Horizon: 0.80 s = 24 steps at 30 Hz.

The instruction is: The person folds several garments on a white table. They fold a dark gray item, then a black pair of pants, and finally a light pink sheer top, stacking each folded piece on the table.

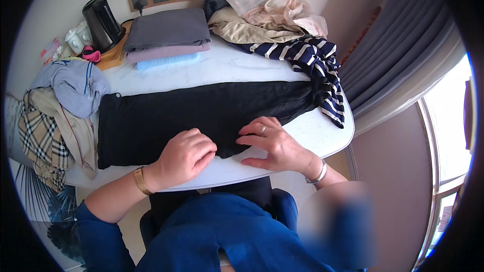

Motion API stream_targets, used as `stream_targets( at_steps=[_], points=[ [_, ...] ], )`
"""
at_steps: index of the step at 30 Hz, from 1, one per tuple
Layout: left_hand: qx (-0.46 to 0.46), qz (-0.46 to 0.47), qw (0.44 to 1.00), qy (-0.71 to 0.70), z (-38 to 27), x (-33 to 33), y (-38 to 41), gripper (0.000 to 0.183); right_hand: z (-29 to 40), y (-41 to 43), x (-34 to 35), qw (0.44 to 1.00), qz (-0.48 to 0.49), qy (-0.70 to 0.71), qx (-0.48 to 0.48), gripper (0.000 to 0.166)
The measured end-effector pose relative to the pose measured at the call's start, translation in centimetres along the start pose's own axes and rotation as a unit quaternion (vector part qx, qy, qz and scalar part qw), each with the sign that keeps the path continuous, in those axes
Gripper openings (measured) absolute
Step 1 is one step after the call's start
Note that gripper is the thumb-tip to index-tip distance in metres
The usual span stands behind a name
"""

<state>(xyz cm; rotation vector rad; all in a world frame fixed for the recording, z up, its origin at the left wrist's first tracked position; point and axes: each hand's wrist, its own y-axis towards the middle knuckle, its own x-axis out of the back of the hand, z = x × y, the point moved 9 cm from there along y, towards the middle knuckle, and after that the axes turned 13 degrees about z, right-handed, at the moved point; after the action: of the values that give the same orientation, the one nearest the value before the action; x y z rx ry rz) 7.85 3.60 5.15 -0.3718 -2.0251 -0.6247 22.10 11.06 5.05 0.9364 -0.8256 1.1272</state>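
Observation:
A black garment lies flat and long across the white marble-patterned table. Its left end is straight, with a small loop at the far corner; its right end bunches up against a striped garment. At the near edge of the black cloth, my left hand is curled, thumb against fingers, apparently pinching the fabric. My right hand is just right of it with fingers and thumb apart. Its fingertips are over the cloth's near edge, and nothing is held in it. Whether those fingertips touch the cloth is hard to tell.
Folded clothes are stacked at the back, beside a black electric kettle and white cups on a wooden tray. Loose clothes and the navy-and-white striped garment heap at back right. More clothes hang over the left edge.

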Motion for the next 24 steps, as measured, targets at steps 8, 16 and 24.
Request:
stream_targets(
  at_steps=[8, 16, 24],
  points=[
    [0.181, -0.115, 0.952, -0.220, 6.7, 1.3, -1.0, 0.016, -4.6, 3.5, -1.3, 0.969, 0.020, 0.167, -0.182, 0.033],
    [0.001, 0.079, 0.993, 0.090, 2.3, -1.5, -0.6, 0.034, -3.4, 3.2, -1.2, 0.980, 0.033, 0.117, -0.156, 0.035],
    [-0.031, 0.209, 0.972, 0.104, 2.2, -3.7, -0.2, 0.069, -3.4, 1.0, 1.2, 0.984, -0.079, 0.039, -0.153, 0.023]
  ],
)
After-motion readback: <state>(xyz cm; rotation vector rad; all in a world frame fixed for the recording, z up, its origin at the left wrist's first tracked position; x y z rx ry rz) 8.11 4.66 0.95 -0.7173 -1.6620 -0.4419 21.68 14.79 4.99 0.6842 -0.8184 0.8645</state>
